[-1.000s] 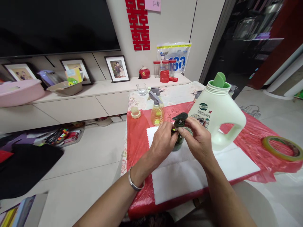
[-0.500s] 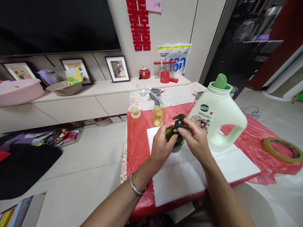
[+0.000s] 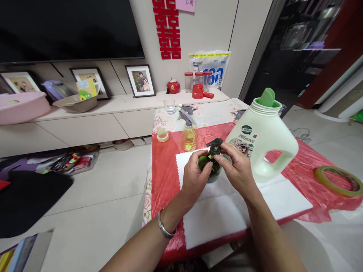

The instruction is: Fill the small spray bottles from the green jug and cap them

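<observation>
the fingers (image 3: 231, 151) of the right hand (image 3: 239, 170) are bent close and pinch a black pump top (image 3: 215, 150), with hardly any gap left. the left hand (image 3: 195, 177) is curled part way round a dark green bottle (image 3: 214, 176), its thumb near the neck. the bottle stands between the two hands, over a white cloth (image 3: 217, 223).

it looks like the step now is working the pump top at the bottle's neck. i cannot tell if it is going on or coming off, or if the thread has caught. i think the next move needs the left hand to keep the bottle steady and the right fingers to turn the top straight.

now to count. there is one dark green bottle, one pump top and one cloth. there is one big pale green jug (image 3: 262, 139), right by the right hand, with one green thing (image 3: 267, 97) poking out of its mouth. i see one small pale cap (image 3: 162, 135), one roll of tape (image 3: 340, 181) and one glass cup (image 3: 170, 107). on the long shelf stand three jars (image 3: 188, 82) with red lids and three picture frames (image 3: 140, 80).
</observation>
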`<state>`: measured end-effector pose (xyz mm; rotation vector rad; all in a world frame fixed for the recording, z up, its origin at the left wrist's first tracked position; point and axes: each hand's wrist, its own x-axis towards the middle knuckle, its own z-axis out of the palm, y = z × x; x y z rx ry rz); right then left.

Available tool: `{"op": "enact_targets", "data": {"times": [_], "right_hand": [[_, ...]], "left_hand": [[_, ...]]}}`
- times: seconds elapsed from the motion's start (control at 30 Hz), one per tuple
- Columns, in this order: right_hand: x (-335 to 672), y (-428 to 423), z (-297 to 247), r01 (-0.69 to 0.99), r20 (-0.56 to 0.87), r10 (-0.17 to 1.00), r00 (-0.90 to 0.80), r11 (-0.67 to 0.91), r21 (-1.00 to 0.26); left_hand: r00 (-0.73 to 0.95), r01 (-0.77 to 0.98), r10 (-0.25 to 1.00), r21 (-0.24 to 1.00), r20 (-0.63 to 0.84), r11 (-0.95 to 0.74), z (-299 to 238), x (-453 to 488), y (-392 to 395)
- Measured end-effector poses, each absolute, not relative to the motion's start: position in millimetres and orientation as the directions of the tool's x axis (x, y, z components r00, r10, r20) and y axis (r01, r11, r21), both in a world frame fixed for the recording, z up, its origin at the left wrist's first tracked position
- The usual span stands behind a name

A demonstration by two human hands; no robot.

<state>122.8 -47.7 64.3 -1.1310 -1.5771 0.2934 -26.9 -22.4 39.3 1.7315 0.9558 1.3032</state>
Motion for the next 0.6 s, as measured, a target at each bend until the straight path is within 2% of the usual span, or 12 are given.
{"op": "enact_targets", "data": {"times": [0.37,0.6], "right_hand": [[123.2,-43.6,52.0,0.516,0.588,0.808,0.024,0.494,-0.7],[126.0,-46.9,50.8,0.535,0.588,0.809,0.002,0.496,-0.685]], "left_hand": [[0.186,0.103,0.902,0.906,0.389,-0.411,33.2,-27.3,-21.7],[0.195,0.061,0.875,0.885,0.443,-0.462,29.8,-28.4,-21.2]]}}
